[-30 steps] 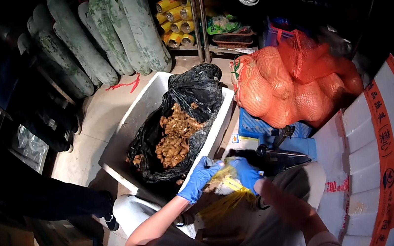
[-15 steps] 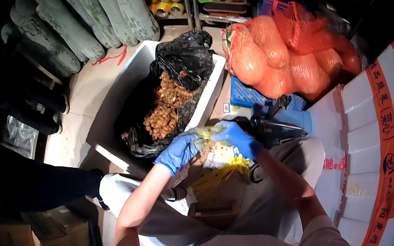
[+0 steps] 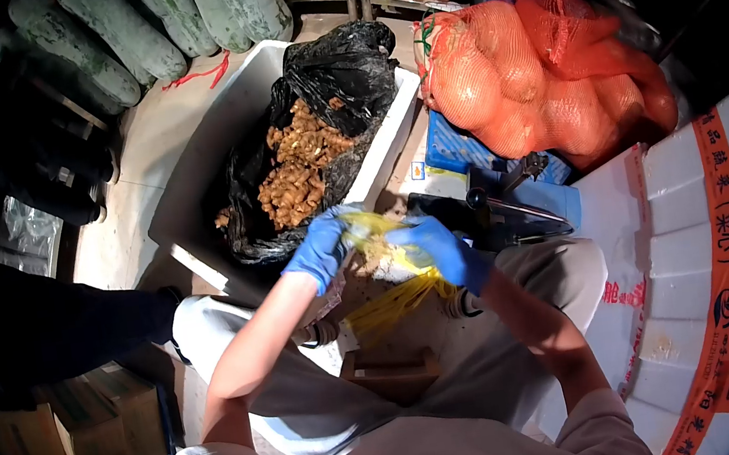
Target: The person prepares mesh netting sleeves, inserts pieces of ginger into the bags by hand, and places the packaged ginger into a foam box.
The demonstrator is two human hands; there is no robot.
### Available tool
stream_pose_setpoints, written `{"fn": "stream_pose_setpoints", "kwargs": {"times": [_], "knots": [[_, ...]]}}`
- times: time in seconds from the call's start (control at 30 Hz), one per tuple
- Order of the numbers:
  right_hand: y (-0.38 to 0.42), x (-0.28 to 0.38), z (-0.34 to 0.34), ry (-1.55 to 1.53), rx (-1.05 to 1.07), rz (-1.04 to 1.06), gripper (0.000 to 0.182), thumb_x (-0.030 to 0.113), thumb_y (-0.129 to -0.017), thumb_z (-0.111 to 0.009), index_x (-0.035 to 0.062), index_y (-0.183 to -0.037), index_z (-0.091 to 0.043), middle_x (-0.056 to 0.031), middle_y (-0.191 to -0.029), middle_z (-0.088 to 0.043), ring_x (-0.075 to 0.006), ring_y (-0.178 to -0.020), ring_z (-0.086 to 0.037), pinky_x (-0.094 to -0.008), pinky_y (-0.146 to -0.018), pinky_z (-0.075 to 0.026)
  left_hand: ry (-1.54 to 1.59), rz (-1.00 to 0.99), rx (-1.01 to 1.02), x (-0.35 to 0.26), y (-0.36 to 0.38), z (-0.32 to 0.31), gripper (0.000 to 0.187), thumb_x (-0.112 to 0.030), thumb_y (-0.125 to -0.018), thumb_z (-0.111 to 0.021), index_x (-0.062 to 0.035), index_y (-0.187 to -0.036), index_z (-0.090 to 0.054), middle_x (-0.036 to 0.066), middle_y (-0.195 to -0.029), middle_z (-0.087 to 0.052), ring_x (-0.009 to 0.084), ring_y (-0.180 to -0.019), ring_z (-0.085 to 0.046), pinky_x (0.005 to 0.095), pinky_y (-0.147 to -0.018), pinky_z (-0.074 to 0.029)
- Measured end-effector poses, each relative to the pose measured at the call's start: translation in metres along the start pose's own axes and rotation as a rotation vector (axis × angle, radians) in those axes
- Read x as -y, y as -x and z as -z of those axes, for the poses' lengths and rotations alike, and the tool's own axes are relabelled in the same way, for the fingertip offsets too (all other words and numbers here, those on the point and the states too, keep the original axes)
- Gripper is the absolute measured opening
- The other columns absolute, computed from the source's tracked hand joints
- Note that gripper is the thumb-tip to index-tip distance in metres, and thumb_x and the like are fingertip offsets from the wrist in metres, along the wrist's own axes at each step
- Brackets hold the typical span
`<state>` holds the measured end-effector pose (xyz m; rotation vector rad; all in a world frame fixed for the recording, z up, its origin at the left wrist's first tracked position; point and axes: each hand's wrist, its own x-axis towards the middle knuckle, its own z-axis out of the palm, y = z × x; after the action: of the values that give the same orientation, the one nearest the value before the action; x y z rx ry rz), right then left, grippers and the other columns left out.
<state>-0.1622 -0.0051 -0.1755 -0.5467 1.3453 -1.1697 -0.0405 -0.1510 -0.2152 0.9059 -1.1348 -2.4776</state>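
Both my hands wear blue gloves. My left hand [image 3: 319, 247] and my right hand [image 3: 437, 250] grip a yellow mesh bag [image 3: 378, 249] between them, just above my knees. The bag holds pale brown pieces, and a bundle of yellow mesh bags [image 3: 389, 309] hangs below it. Just beyond my hands stands a white foam box [image 3: 191, 172] lined with a black plastic bag [image 3: 343, 65] and filled with ginger pieces [image 3: 297, 172].
An orange net sack of round produce [image 3: 529, 81] lies on a blue crate [image 3: 456, 155] at the right. White foam boxes with orange tape [image 3: 710, 265] stand at the right edge. Long green gourds [image 3: 171, 18] lean at the back. Another person's dark sleeve [image 3: 46, 325] reaches in from the left. Cardboard boxes [image 3: 101, 428] sit lower left.
My hands have risen slightly toward the foam box while still working the yellow mesh bag. The view has tipped downward, so the box and sack sit higher in the picture.
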Motion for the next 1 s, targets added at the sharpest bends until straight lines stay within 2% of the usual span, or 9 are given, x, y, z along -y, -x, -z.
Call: {"fn": "stream_pose_setpoints", "kwargs": {"times": [0.13, 0.23, 0.43, 0.57, 0.63, 0.7, 0.8, 0.97, 1.0], "knots": [[-0.036, -0.046, 0.023, 0.747, -0.586, 0.128, 0.011, 0.010, -0.077, -0.049, 0.0028, -0.079, -0.057, -0.0006, -0.065, -0.055, -0.0142, -0.065, -0.055, -0.0246, -0.051, -0.039, 0.139, 0.159, 0.203, -0.019, 0.010, -0.011, 0.019, -0.001, -0.082, -0.039, 0.0062, -0.095, -0.051, 0.012, -0.091, -0.057, 0.0166, -0.079, -0.057, 0.0234, -0.074, -0.048], [-0.038, -0.054, 0.034, -0.581, -0.190, 0.212, 0.014, 0.005, -0.077, -0.045, 0.0024, -0.090, -0.051, -0.0095, -0.081, -0.055, -0.0174, -0.076, -0.056, -0.0252, -0.069, -0.045, -0.147, 0.058, 0.092, -0.014, 0.019, -0.027, 0.021, -0.001, -0.075, -0.054, 0.0011, -0.096, -0.052, 0.008, -0.090, -0.058, 0.0145, -0.080, -0.056, 0.0216, -0.070, -0.045], [-0.014, -0.011, 0.011, -0.820, 0.241, 0.227, 0.022, 0.016, -0.082, -0.044, 0.0034, -0.099, -0.050, -0.0076, -0.090, -0.054, -0.0178, -0.086, -0.054, -0.0306, -0.076, -0.044, -0.736, -0.321, -0.043, 0.009, -0.009, 0.001, 0.019, -0.002, -0.074, -0.055, -0.0024, -0.092, -0.051, 0.002, -0.081, -0.052, 0.0065, -0.070, -0.045, 0.0186, -0.063, -0.039], [-0.018, -0.008, 0.004, -0.341, -0.108, 0.065, 0.025, 0.026, -0.080, -0.049, 0.0059, -0.093, -0.053, -0.0087, -0.096, -0.055, -0.0183, -0.084, -0.055, -0.0308, -0.073, -0.044, -0.513, -0.306, -0.091, 0.006, -0.002, -0.006, 0.018, -0.002, -0.080, -0.043, 0.0021, -0.095, -0.051, 0.005, -0.085, -0.054, 0.0084, -0.072, -0.049, 0.0189, -0.064, -0.042], [-0.039, -0.017, 0.010, 0.877, -0.353, -0.033, 0.027, 0.021, -0.078, -0.050, 0.0058, -0.101, -0.052, -0.0061, -0.098, -0.054, -0.0143, -0.087, -0.053, -0.0281, -0.071, -0.043, 0.172, -0.009, 0.075, -0.001, 0.001, -0.006, 0.027, 0.007, -0.075, -0.040, 0.0056, -0.098, -0.052, 0.013, -0.089, -0.057, 0.0146, -0.076, -0.056, 0.0219, -0.067, -0.047], [-0.043, -0.032, 0.022, 1.026, -0.287, -0.059, 0.030, 0.018, -0.077, -0.052, 0.0030, -0.103, -0.050, -0.0097, -0.097, -0.054, -0.0174, -0.088, -0.052, -0.0275, -0.071, -0.042, 0.199, 0.089, 0.204, 0.007, 0.000, -0.010, 0.021, 0.001, -0.080, -0.042, 0.0065, -0.098, -0.051, 0.010, -0.092, -0.057, 0.0154, -0.079, -0.057, 0.0225, -0.068, -0.048], [-0.031, -0.043, 0.017, -0.475, -0.321, 0.253, 0.026, 0.017, -0.079, -0.050, -0.0016, -0.098, -0.051, -0.0154, -0.088, -0.054, -0.0180, -0.082, -0.052, -0.0270, -0.072, -0.042, 0.064, 0.118, 0.097, -0.002, 0.016, -0.028, 0.020, -0.003, -0.081, -0.044, 0.0041, -0.097, -0.052, 0.009, -0.088, -0.058, 0.0141, -0.076, -0.057, 0.0228, -0.065, -0.048], [-0.032, -0.048, 0.027, -0.076, -0.141, 0.422, 0.022, 0.013, -0.080, -0.045, 0.0024, -0.098, -0.051, -0.0090, -0.088, -0.055, -0.0189, -0.076, -0.053, -0.0296, -0.068, -0.044, -0.037, 0.022, -0.056, 0.004, 0.009, -0.019, 0.019, -0.006, -0.081, -0.045, 0.0015, -0.096, -0.053, 0.007, -0.084, -0.058, 0.0122, -0.071, -0.057, 0.0232, -0.067, -0.047], [-0.026, -0.039, 0.023, -0.476, -0.048, 0.233, 0.021, 0.016, -0.080, -0.047, 0.0024, -0.095, -0.052, -0.0085, -0.086, -0.056, -0.0190, -0.073, -0.053, -0.0303, -0.066, -0.044, 0.009, 0.023, -0.035, 0.013, 0.000, -0.010, 0.014, -0.008, -0.080, -0.050, -0.0010, -0.091, -0.054, 0.007, -0.082, -0.058, 0.0122, -0.070, -0.057, 0.0214, -0.061, -0.047]]}}
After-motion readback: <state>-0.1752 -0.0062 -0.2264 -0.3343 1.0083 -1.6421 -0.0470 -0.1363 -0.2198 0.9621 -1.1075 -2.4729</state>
